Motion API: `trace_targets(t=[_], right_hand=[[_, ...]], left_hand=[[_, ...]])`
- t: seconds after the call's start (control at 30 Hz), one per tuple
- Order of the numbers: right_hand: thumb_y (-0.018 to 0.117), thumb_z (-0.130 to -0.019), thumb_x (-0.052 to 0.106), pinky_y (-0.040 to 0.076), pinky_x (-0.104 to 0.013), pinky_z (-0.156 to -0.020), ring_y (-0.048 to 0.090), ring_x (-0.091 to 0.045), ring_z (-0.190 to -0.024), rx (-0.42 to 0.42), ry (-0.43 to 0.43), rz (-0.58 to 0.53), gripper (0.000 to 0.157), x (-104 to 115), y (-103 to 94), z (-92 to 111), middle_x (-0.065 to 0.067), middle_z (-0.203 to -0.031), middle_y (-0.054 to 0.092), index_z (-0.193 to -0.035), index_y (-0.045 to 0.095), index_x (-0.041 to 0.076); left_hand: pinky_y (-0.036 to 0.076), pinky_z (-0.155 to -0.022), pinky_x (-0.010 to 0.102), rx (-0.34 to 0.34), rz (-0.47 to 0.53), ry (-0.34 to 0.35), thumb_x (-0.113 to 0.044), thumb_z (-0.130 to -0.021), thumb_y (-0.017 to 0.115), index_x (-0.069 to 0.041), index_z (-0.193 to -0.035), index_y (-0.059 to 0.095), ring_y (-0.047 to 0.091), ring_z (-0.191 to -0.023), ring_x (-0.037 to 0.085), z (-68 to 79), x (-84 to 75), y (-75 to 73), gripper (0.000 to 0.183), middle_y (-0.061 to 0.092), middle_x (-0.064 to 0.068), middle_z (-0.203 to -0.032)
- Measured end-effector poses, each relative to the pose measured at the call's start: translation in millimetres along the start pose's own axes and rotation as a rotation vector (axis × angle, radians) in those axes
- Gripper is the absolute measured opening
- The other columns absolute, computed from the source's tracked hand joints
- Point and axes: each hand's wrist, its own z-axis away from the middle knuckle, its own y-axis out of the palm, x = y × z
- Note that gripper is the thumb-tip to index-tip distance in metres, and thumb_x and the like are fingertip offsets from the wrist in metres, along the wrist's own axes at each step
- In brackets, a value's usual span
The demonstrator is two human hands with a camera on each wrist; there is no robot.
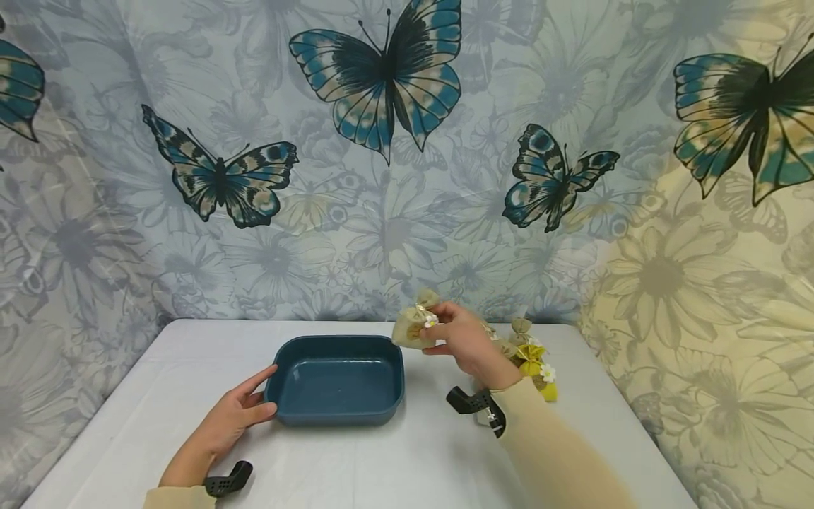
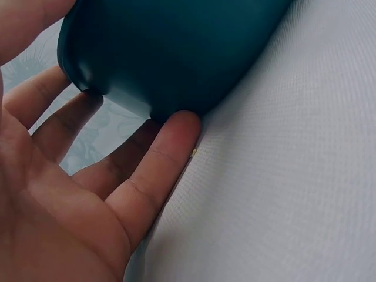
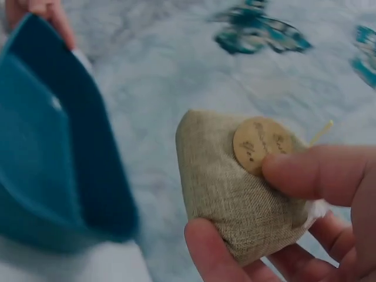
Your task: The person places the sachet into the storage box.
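My left hand [image 1: 230, 418] rests its fingertips against the left end of a blue rectangular baking dish [image 1: 333, 420]. In the left wrist view its fairly straight fingers [image 2: 155, 161] touch the dish's outer wall [image 2: 164, 53], low beside the white cloth. Beyond the dish's right rim, my right hand [image 1: 463, 341] holds up a small beige fabric sachet [image 1: 410, 326] with a gathered neck and a white flower. Thumb and fingers pinch the sachet, the thumb overlapping a round tan tag [image 3: 261, 141] in the right wrist view. The dish's inside shows only its glossy bottom.
Right of the dish, partly behind my right forearm, stand several more sachets, among them a yellow one [image 1: 531, 357] with a white flower [image 1: 547, 372]. White cloth [image 1: 356, 466] covers the table, and a butterfly-print curtain [image 1: 388, 240] hangs behind it.
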Motion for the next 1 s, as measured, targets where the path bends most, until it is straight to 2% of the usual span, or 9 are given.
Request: trace_targets(t=[0.27,0.47,0.67,0.87,1.0], right_hand=[[0.077,-0.085,-0.002,0.06,-0.043,-0.067,0.066,-0.029,-0.088,0.047,0.082,0.094,0.036,-22,67.0,-23,-0.015,-0.111,0.06,-0.116,0.059,-0.001],[0.078,-0.082,-0.007,0.06,-0.039,-0.062,0.067,-0.026,-0.081,0.047,0.095,0.117,0.034,-37,104.5,-32,-0.014,-0.103,0.059,-0.111,0.06,0.0],[0.076,-0.078,-0.014,0.06,-0.041,-0.061,0.066,-0.028,-0.079,0.039,0.099,0.09,0.034,-49,131.2,-43,-0.014,-0.098,0.058,-0.105,0.06,-0.001],[0.075,-0.078,-0.016,0.059,-0.038,-0.059,0.065,-0.026,-0.079,0.041,0.112,0.114,0.035,-60,149.0,-50,-0.012,-0.099,0.058,-0.105,0.059,0.0],[0.073,-0.078,-0.017,0.059,-0.039,-0.061,0.065,-0.026,-0.083,0.018,0.139,0.159,0.037,-63,154.2,-50,-0.01,-0.101,0.058,-0.107,0.06,0.002]], left_hand=[[0.052,-0.093,0.037,-0.009,0.013,-0.012,-0.007,-0.094,0.071,-0.008,-0.159,0.026,0.019,-0.143,0.047,0.9,-1.5,0.2,0.079,0.01,0.023,-0.162],[0.05,-0.095,0.041,-0.015,-0.02,-0.012,-0.011,-0.094,0.072,-0.008,-0.159,0.027,0.017,-0.143,0.049,0.3,-3.2,0.4,0.079,0.011,0.025,-0.162],[0.05,-0.096,0.041,-0.033,-0.02,-0.027,-0.013,-0.091,0.075,-0.01,-0.158,0.03,0.019,-0.143,0.047,-2.4,-1.8,-0.3,0.081,0.015,0.023,-0.161],[0.052,-0.092,0.035,0.004,0.004,0.011,-0.009,-0.093,0.072,-0.007,-0.158,0.028,0.02,-0.142,0.049,-2.7,-3.8,-1.8,0.079,0.013,0.027,-0.161],[0.052,-0.092,0.036,0.033,0.015,0.019,-0.007,-0.094,0.07,-0.007,-0.159,0.026,0.018,-0.142,0.049,-2.0,-4.8,-2.3,0.078,0.009,0.026,-0.161]])
